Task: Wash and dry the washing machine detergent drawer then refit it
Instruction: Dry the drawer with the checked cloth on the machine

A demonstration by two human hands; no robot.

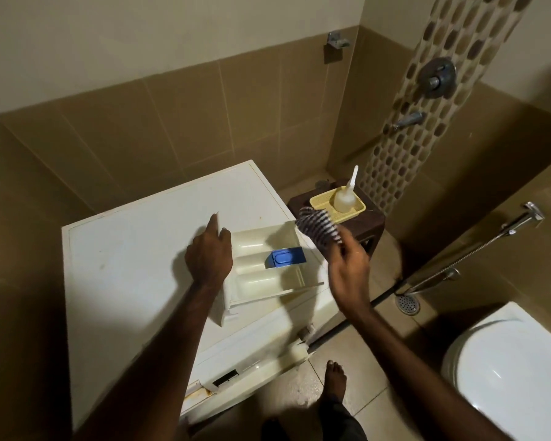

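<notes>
The cream detergent drawer (261, 268) lies on top of the white washing machine (134, 249), with a blue insert (285, 257) in its middle compartment. My left hand (209, 251) grips the drawer's white front panel at its left end. My right hand (347, 265) holds a black-and-white striped brush (319, 227) just above the drawer's right end. The empty drawer slot (225, 378) shows on the machine's front.
A brown stool (372, 219) beside the machine carries a yellow tray (318, 200) with a squeeze bottle (344, 198). A toilet (506, 370) stands at lower right, a floor drain (407, 303) and hose sprayer (474, 249) beside it. My bare foot (334, 380) is on the tiled floor.
</notes>
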